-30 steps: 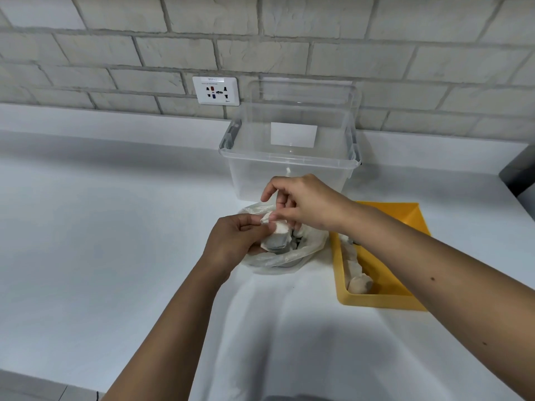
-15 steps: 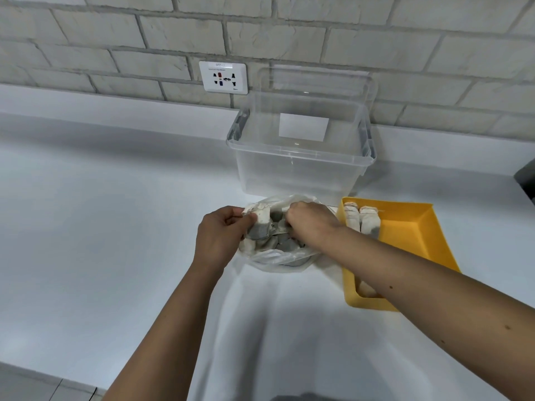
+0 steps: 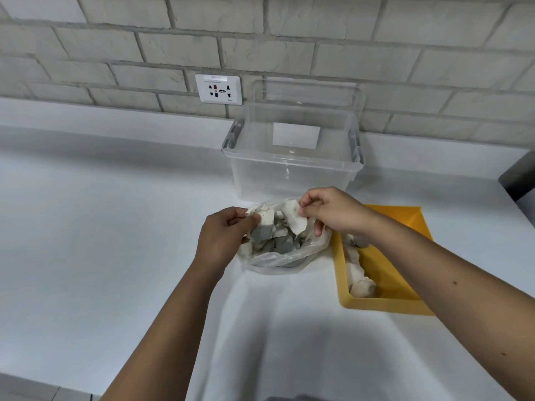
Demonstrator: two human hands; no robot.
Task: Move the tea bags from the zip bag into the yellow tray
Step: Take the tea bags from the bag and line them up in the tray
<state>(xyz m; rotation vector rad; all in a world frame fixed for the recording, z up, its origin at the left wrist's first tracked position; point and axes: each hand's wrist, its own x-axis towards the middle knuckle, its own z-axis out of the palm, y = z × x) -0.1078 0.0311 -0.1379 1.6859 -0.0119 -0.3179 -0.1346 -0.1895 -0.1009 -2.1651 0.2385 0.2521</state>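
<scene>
Desk (image 3: 86, 256), plain white, carries everything. At four o'clock sits the yellow tray (image 3: 385, 306), with several tea bags (image 3: 359, 280) lying along its left side. Just left of the tray, at the centre, the zip bag (image 3: 278, 260) lies open with more tea bags heaped inside. The left hand (image 3: 223, 238) has its grip clamped on the bag's nine o'clock rim. The right hand (image 3: 333, 211) has its grip pinched on one white tea bag (image 3: 295, 219) at the bag's mouth. Beyond, at twelve o'clock, stands a clear bin (image 3: 292, 172), and at eleven o'clock a socket (image 3: 218, 89) is set in the brick wall (image 3: 376, 53).
</scene>
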